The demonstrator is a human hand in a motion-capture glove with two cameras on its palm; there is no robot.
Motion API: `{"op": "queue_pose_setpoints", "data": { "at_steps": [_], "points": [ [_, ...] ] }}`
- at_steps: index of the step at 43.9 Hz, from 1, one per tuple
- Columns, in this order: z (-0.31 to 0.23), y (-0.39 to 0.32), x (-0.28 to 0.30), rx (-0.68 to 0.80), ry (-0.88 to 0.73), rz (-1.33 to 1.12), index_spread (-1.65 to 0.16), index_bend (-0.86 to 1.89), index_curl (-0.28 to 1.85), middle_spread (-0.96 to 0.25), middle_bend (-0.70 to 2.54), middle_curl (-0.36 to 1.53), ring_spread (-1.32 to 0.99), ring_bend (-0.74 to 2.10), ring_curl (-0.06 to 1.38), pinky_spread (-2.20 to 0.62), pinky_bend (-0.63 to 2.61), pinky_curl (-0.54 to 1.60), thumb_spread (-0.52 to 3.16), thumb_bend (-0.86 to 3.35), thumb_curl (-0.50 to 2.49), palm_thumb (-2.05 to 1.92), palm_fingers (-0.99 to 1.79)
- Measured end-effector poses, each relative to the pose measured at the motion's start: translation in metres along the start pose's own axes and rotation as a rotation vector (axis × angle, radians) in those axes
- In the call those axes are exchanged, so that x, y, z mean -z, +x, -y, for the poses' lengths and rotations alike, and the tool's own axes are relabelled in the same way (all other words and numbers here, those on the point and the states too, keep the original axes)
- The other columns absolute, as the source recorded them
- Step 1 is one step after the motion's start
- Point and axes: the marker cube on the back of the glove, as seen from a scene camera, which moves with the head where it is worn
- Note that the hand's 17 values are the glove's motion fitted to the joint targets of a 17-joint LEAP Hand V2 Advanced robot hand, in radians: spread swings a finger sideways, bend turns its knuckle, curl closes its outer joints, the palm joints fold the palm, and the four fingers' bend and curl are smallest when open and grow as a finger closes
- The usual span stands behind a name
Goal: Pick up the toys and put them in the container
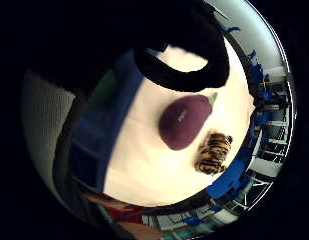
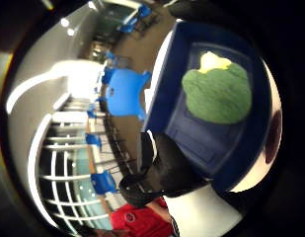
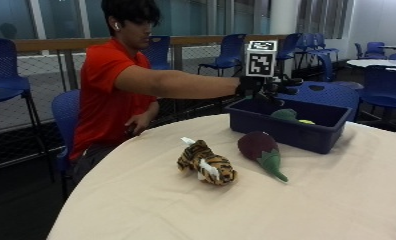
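Lying on the cream table [image 3: 151,200], a purple eggplant plush [image 3: 258,146] and a striped tiger plush [image 3: 206,164] are seen just beside each other, near a blue container [image 3: 288,131] where a green toy [image 3: 286,114] is already held. Both plushes are judged soft and light, best taken around the body. The gloved right hand [image 3: 261,86] is held above the container; whether its fingers are spread cannot be told. No readable writing is seen.

Person wears a red short-sleeved shirt [image 3: 105,95], dark trousers [image 3: 91,157], small white earbud [image 3: 117,24]. Right hand [image 3: 254,85] in a black glove; black straps [image 1: 184,70] loop across the palm views. Other hand bare.
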Motion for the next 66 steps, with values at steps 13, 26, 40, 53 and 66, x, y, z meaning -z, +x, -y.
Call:
{"op": "queue_pose_setpoints", "data": {
  "at_steps": [13, 26, 40, 53, 66],
  "points": [
    [-0.067, 0.127, 0.010, -0.170, 0.044, -0.186, -0.47, 0.20, 0.59, -0.08, 0.10, 0.20, 0.01, 0.11, 0.21, 0.08, 1.02, 0.36, 1.17, -0.05, 0.46, -0.05, -0.27],
    [-0.132, 0.239, 0.019, -0.347, 0.011, -0.183, -0.45, 0.18, 0.54, -0.07, 0.10, 0.19, 0.03, 0.10, 0.15, 0.10, 0.94, 0.33, 1.09, -0.07, 0.35, -0.08, -0.26],
    [-0.149, 0.286, -0.007, -0.457, -0.070, -0.172, -0.43, 0.18, 0.49, -0.07, 0.09, 0.17, 0.04, 0.09, 0.10, 0.13, 1.03, 0.35, 1.05, -0.07, 0.29, -0.08, -0.27],
    [-0.154, 0.294, -0.048, -0.488, -0.206, -0.203, -0.42, 0.17, 0.43, -0.05, 0.08, 0.14, 0.08, 0.17, 0.08, 0.09, 1.23, 0.40, 1.10, -0.01, 0.27, 0.00, -0.18],
    [-0.153, 0.293, -0.050, -0.505, -0.162, -0.286, -0.44, 0.18, 0.41, -0.09, 0.15, 0.14, -0.04, 0.68, 0.23, -0.17, 1.18, 0.37, 1.36, 0.11, 0.35, 0.23, 0.24]
  ]
}}
